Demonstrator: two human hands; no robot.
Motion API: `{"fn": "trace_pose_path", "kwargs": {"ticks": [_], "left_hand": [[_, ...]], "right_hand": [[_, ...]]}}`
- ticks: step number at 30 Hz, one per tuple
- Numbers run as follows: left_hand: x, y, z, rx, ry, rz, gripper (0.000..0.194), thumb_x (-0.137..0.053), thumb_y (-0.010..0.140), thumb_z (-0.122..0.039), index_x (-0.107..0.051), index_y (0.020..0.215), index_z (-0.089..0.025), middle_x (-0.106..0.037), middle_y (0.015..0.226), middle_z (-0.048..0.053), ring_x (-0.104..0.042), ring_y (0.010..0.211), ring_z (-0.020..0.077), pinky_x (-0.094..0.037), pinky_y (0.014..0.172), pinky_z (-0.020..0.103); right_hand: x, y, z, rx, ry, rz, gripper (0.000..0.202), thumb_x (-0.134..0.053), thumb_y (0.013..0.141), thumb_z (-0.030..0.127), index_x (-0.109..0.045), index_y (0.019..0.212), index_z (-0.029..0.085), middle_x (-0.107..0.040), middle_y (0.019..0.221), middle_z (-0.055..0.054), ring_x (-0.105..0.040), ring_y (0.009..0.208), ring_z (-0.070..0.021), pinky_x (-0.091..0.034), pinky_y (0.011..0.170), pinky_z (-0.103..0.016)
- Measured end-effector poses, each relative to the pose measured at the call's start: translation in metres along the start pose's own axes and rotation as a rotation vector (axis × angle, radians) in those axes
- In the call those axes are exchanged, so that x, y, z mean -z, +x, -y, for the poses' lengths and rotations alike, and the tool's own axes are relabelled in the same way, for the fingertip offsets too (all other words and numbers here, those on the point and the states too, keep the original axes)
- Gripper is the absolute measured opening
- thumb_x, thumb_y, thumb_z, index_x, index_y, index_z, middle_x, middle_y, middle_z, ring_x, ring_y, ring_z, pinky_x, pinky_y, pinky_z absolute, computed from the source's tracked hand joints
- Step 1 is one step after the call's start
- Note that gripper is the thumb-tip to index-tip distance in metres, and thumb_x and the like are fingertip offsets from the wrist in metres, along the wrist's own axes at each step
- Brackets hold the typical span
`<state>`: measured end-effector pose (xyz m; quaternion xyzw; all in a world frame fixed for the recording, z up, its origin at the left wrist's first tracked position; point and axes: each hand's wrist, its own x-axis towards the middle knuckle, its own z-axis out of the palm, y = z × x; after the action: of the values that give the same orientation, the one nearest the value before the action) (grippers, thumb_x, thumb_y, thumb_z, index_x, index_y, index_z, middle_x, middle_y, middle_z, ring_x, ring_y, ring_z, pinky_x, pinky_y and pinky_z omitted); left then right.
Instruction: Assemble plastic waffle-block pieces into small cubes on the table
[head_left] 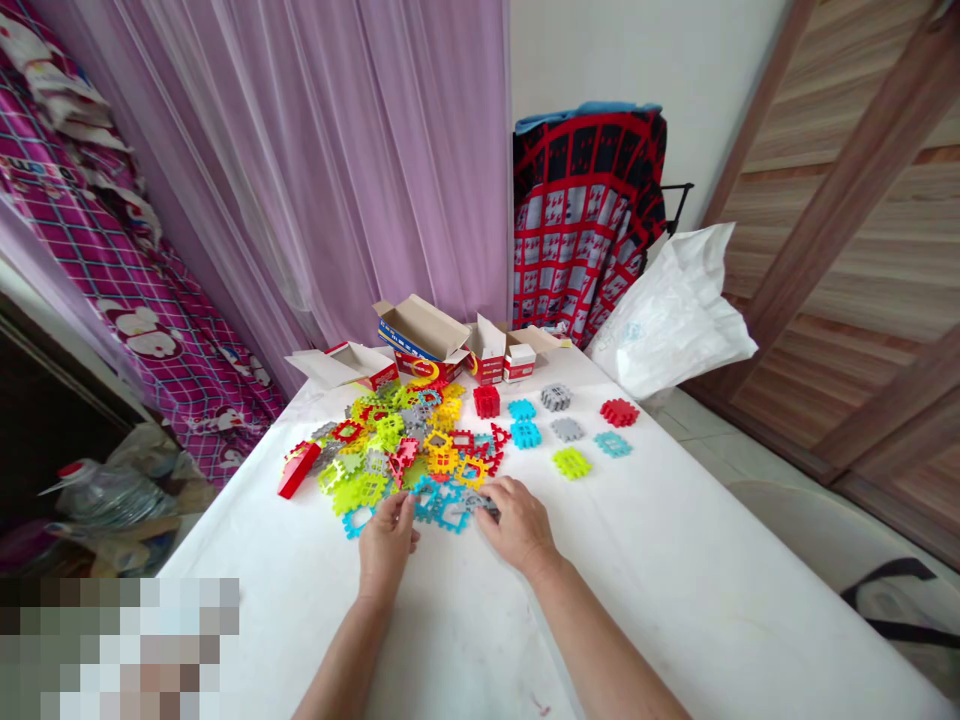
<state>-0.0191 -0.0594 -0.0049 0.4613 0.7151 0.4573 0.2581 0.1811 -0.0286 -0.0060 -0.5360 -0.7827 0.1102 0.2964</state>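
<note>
A heap of toothed plastic building tiles in green, yellow, red, grey and blue spreads over the white table. At its near edge lie blue window-frame tiles. My left hand is beside them, thumb and fingers curled together; anything held there is hidden. My right hand is closed on a grey tile that lies close against the blue ones. Right of the heap are a red stack, blue tiles, grey stacked tiles and a green tile.
Opened cardboard boxes stand along the far edge of the table. A small red box is left of the heap. Beyond the right edge is a white plastic bag. A water jug stands on the left.
</note>
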Motion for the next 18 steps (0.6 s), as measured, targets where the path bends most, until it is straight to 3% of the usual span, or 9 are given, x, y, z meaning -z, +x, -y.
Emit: {"fn": "trace_pose_path", "kwargs": {"ticks": [8,18], "left_hand": [[0.0009,0.0044,-0.0044,0.055,-0.074,0.04,0.041,-0.052,0.074,-0.057,-0.059,0.089,-0.019,-0.06,0.056,-0.005,-0.053,0.038,0.0117,-0.044,0.036,0.024],[0.0042,0.0032,-0.0042,0.039,-0.025,0.046,0.043,-0.052,0.072,-0.057,-0.067,0.087,-0.02,-0.052,0.047,-0.006,-0.052,0.041,0.0133,-0.039,0.039,0.023]], "right_hand": [[-0.0003,0.0002,-0.0013,0.002,0.003,-0.012,0.018,-0.057,0.082,0.024,-0.068,0.097,0.024,-0.067,0.104,-0.005,-0.059,0.101,-0.0201,-0.045,0.088,-0.03],[-0.0003,-0.0003,-0.0005,-0.007,0.009,-0.034,0.017,-0.056,0.083,0.025,-0.068,0.095,0.024,-0.066,0.101,-0.005,-0.059,0.097,-0.0191,-0.045,0.084,-0.028]]}}
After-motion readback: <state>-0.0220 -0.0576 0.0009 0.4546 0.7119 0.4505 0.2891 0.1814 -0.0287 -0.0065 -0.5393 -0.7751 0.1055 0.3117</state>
